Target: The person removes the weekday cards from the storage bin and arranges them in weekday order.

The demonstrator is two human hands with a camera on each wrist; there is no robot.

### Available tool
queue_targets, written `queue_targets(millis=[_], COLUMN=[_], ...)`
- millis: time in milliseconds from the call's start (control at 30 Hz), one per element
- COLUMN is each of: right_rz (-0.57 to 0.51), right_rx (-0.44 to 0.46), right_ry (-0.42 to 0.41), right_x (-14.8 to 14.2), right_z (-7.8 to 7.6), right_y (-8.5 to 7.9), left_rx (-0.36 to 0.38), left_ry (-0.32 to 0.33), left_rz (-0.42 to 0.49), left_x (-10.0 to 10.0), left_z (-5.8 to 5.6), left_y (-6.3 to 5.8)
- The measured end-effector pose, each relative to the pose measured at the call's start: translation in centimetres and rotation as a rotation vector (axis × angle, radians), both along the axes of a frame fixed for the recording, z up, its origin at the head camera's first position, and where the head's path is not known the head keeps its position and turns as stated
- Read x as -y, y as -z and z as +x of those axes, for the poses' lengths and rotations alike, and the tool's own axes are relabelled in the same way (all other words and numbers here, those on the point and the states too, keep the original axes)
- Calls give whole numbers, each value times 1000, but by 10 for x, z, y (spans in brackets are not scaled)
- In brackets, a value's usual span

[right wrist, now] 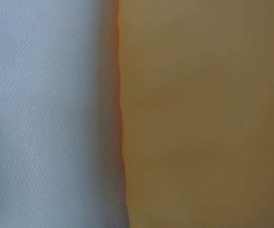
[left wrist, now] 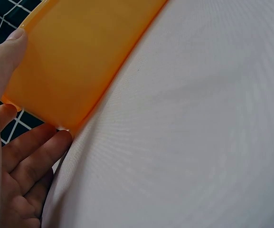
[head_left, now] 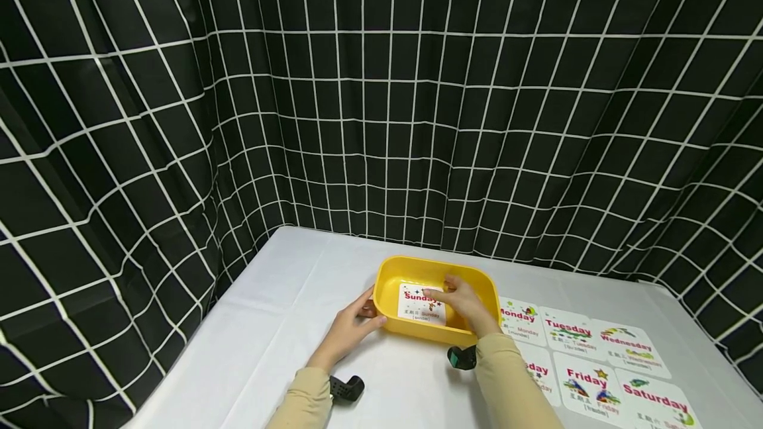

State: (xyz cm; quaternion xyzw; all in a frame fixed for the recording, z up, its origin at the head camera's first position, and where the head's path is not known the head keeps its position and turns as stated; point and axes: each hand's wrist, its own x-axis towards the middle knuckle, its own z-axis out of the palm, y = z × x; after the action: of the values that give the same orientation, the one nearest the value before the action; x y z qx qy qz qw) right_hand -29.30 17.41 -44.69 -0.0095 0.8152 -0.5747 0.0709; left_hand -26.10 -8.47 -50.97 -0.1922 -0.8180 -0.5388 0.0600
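Note:
A yellow plastic tub (head_left: 417, 331) with rounded corners stands on the white tabletop. In it lies a white card reading "Sunday" (head_left: 417, 312), partly hidden by a hand. At the tub's left end my left hand (head_left: 350, 331) holds the wall, thumb at the rim and fingers lower on the outside. The left wrist view shows that thumb (left wrist: 17, 35) at the edge of the tub (left wrist: 89, 52). My right hand (head_left: 467, 303) reaches into the tub over the card's right part, thumb and fingers apart. The right wrist view has only the tub's wall (right wrist: 203, 114) and white cloth.
Right of the tub, printed weekday cards lie in two rows, among them Monday (head_left: 521, 322), Tuesday (head_left: 569, 333), Wednesday (head_left: 632, 348), Friday (head_left: 587, 382) and Saturday (head_left: 652, 402). My right forearm partly covers another. A black curtain (head_left: 381, 98) with white grid lines surrounds the table.

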Motion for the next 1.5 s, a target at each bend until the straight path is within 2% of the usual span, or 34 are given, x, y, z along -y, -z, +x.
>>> queue_targets(millis=[100, 133, 633, 967, 1200, 1500], right_rz=[37, 47, 179, 231, 342, 406], right_rx=[6, 8, 49, 36, 7, 15], right_ry=[-4, -3, -2, -37, -65, -53], right_x=[0, 0, 0, 0, 1, 1], right_z=[-2, -3, -6, -9, -10, -12], right_y=[4, 6, 11, 13, 14, 15], left_rx=[0, -5, -15, -10, 0, 4], left_ry=[-3, -5, -3, -5, -14, -11], left_rz=[-4, -16, -31, -19, -24, -25], left_x=[0, 1, 1, 1, 2, 1], left_z=[0, -3, -6, -6, -4, -7], left_y=[1, 6, 7, 8, 8, 8])
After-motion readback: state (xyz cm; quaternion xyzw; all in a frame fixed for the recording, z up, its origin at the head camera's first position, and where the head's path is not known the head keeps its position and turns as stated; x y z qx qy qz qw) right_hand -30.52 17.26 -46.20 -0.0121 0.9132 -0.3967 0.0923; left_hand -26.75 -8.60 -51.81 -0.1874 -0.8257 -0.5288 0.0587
